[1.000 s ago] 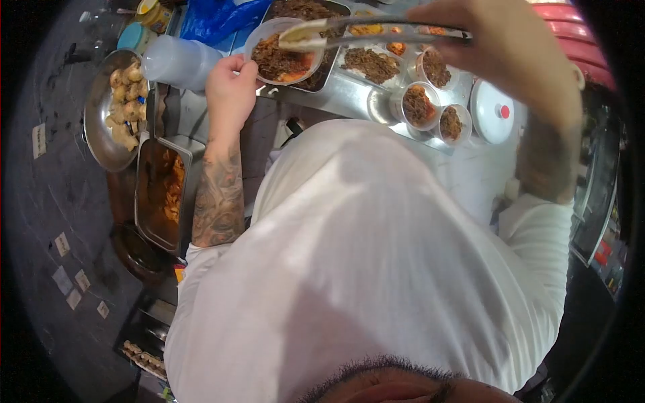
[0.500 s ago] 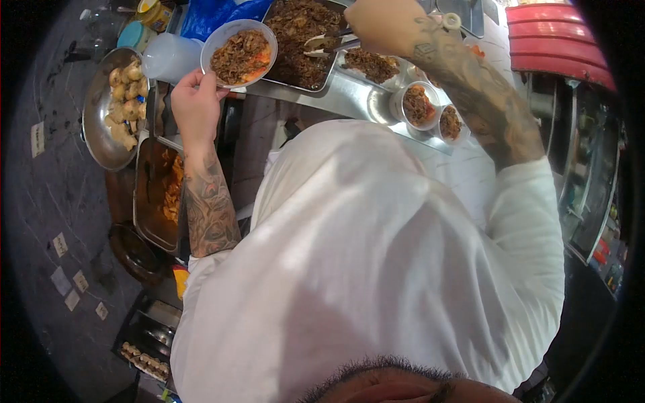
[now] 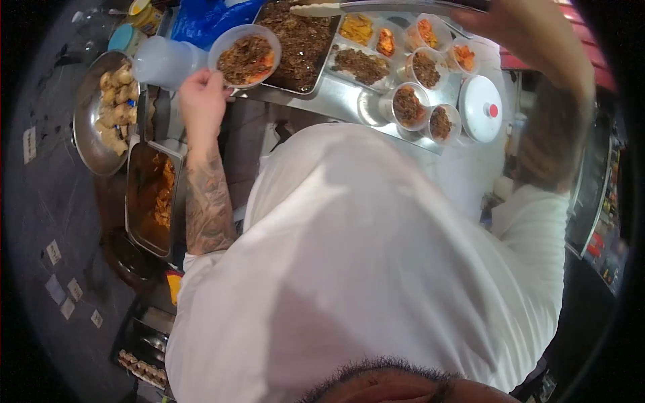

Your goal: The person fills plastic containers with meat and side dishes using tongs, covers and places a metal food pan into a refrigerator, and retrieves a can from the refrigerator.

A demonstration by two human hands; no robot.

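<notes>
While the bare left hand point(image 3: 202, 104) pinches the rim of a round, clear plastic bowl point(image 3: 246, 59) of dark brown shredded food and orange-red pieces, the bare right hand point(image 3: 510, 30) is closed around long silver metal tongs point(image 3: 403, 7). The bowl sits between translucent white plastic containers point(image 3: 164, 65) and a rectangular metal tray point(image 3: 310, 93) of brown food; beyond lies a crumpled blue plastic bag point(image 3: 208, 21).

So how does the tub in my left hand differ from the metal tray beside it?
The tub is round plastic; the tray is straight-sided metal. The tub is in your left hand; the tray is unheld. The tub adds orange-red pieces; the tray shows only brown food. Both hold brown food.
</notes>
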